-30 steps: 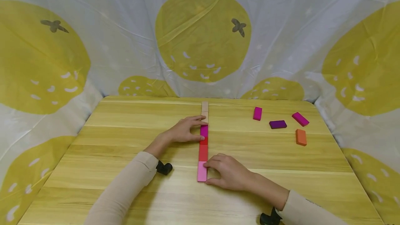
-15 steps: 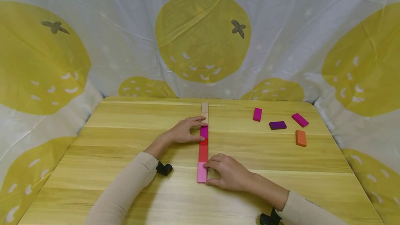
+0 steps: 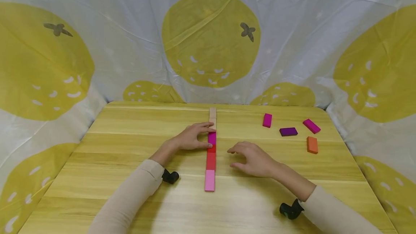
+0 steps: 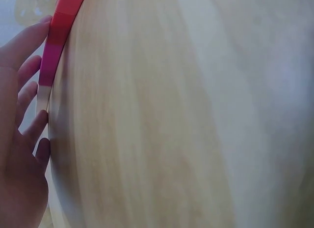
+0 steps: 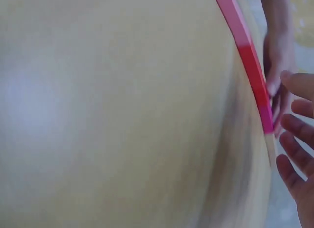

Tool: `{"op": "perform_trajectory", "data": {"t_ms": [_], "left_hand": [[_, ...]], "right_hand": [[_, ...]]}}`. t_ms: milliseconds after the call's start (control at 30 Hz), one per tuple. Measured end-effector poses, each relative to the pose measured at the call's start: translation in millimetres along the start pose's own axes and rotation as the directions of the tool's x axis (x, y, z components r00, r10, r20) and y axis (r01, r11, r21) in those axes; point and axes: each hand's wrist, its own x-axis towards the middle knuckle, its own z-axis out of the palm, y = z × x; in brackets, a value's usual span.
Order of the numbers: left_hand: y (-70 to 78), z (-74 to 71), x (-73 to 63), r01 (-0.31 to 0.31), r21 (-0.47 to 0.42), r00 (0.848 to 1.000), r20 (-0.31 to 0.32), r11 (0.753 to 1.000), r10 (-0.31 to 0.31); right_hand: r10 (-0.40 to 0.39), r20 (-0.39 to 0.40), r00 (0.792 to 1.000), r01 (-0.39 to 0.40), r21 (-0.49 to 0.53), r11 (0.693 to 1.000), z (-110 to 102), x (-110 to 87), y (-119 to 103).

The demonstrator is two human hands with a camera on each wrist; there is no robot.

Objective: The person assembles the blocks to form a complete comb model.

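Several spread left fingers (image 3: 203,144) against blocks (image 3: 211,161)

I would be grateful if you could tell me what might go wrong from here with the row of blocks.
The left hand touches the row of blocks, so a slight sideways push might bend the line. The pink block at the near end has no hand on it, so the right hand, now apart from the row, might knock it in passing. The purple block and orange block lie loose nearby; reaching for one could bump the other.
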Motion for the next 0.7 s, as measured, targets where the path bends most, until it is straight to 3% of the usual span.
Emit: {"op": "perform_trajectory", "data": {"t_ms": [200, 467, 700], "left_hand": [[1.2, -0.2, -0.6, -0.002, 0.007, 1.000, 0.005, 1.000, 0.002], [-0.7, -0.2, -0.7, -0.001, 0.001, 1.000, 0.002, 1.000, 0.001], [-1.6, 1.1, -0.2, -0.003, 0.000, 1.000, 0.003, 1.000, 0.003]], "right_hand": [[0.010, -0.045, 0.999, -0.012, -0.043, 0.999, -26.7, 2.2, 32.9], [0.089, -0.097, 0.991, -0.096, -0.071, 0.993, -63.4, 10.2, 80.6], [0.129, -0.120, 0.984, -0.137, -0.065, 0.988, -82.2, 12.3, 111.5]]}}
